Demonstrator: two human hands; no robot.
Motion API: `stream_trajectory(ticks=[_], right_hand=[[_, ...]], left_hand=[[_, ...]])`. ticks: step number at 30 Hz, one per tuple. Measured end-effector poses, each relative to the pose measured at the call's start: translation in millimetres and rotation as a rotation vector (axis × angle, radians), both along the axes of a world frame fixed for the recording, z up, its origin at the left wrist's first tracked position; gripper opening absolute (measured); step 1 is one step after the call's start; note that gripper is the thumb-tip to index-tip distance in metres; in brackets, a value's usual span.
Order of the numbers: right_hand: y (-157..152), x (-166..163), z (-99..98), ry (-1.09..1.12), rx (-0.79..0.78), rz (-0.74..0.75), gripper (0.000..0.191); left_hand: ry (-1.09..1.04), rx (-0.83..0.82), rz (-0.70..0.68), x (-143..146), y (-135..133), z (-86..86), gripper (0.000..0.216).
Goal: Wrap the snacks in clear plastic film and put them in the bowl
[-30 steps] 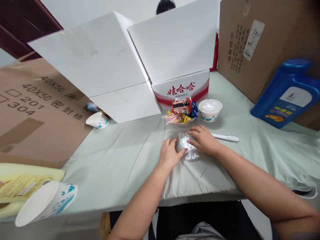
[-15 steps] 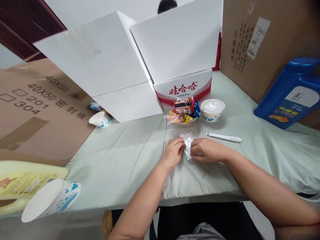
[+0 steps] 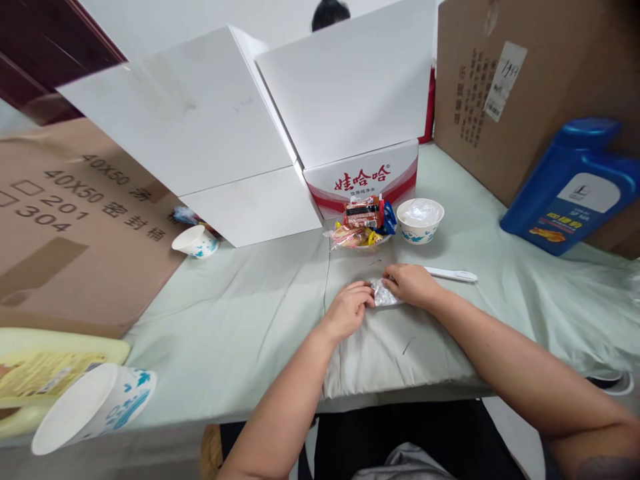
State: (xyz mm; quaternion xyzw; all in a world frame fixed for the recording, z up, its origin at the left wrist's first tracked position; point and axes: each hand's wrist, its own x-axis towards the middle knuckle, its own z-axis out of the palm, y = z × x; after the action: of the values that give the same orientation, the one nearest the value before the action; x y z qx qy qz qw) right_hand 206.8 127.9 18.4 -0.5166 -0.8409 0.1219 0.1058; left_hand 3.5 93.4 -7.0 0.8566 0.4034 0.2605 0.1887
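Observation:
A small piece of clear bubble wrap (image 3: 384, 295) lies on the cloth-covered table between my hands. My left hand (image 3: 349, 307) has its curled fingers closed at the wrap's left edge. Across from it, my right hand (image 3: 411, 284) pinches the upper right part of the wrap, its fingers bent over it. Just behind the right hand is a white utility knife (image 3: 453, 274), its left end covered by that hand. Beyond the hands sit a clear bowl of wrapped snacks (image 3: 361, 227) and a paper bowl (image 3: 420, 223) with crumpled clear plastic inside.
White boxes (image 3: 200, 120) stand along the back. A blue jug (image 3: 565, 193) leans at the right by a large carton (image 3: 490, 87). On the left are another carton (image 3: 75, 220), a small paper bowl (image 3: 196, 241), a yellow jug (image 3: 60, 360) and a paper cup (image 3: 95, 407).
The bubble wrap has turned from upright to sideways, and it now shows less of itself. My right hand has moved up over it, nearer the knife. The view has shifted slightly.

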Motion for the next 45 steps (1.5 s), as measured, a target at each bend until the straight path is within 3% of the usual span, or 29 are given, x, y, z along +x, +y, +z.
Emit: stream_trajectory(ticks=[6,8,12,18,20,24,31,34,37,39,42,45], right_hand=[[-0.3,-4.1,-2.7,-0.032,0.004,-0.040,0.021],[-0.7,-5.1,-3.4,-0.045,0.000,-0.045,0.021],[-0.2,-5.3,-5.7,-0.049,0.005,-0.063,0.022],[3.2,2.7,-4.7,0.048,0.159,-0.137,0.021],[1.9,4.6,-2.0,0.148,0.191,-0.010,0.020],[-4.1,4.9,2.2,0.244,0.079,0.402,0.013],[-4.7,2.4,-2.8,0.174,0.083,0.441,0.020],[-4.7,2.0,-3.8,0.142,0.096,0.351,0.022],[-7.2,10.5,6.5,0.137,0.119,0.123,0.022],[-6.5,22.8,21.6,0.195,0.245,-0.092,0.022],[7.2,44.5,49.6,0.285,0.554,-0.385,0.026],[37.9,58.5,67.4,0.184,0.633,-0.470,0.032]], left_hand=[[-0.137,0.209,0.078,6.1,-8.1,5.1,0.033],[-0.137,0.266,0.043,8.7,-10.4,7.7,0.030],[0.059,0.176,-0.081,11.8,-11.2,9.8,0.020],[0.143,0.061,-0.041,12.4,-9.7,11.6,0.013],[0.134,0.062,-0.044,12.3,-9.4,11.4,0.015],[0.096,0.095,0.000,11.1,-7.9,6.6,0.017],[0.030,0.172,0.250,2.0,2.1,-4.6,0.019],[0.047,0.164,0.235,0.0,5.8,-5.2,0.015],[0.070,0.145,0.214,-0.4,7.9,-5.0,0.012],[0.070,0.133,0.210,-0.6,8.9,-5.4,0.012],[0.069,0.119,0.221,-0.8,10.3,-7.0,0.012],[0.069,0.103,0.231,-0.6,10.9,-8.4,0.012]])
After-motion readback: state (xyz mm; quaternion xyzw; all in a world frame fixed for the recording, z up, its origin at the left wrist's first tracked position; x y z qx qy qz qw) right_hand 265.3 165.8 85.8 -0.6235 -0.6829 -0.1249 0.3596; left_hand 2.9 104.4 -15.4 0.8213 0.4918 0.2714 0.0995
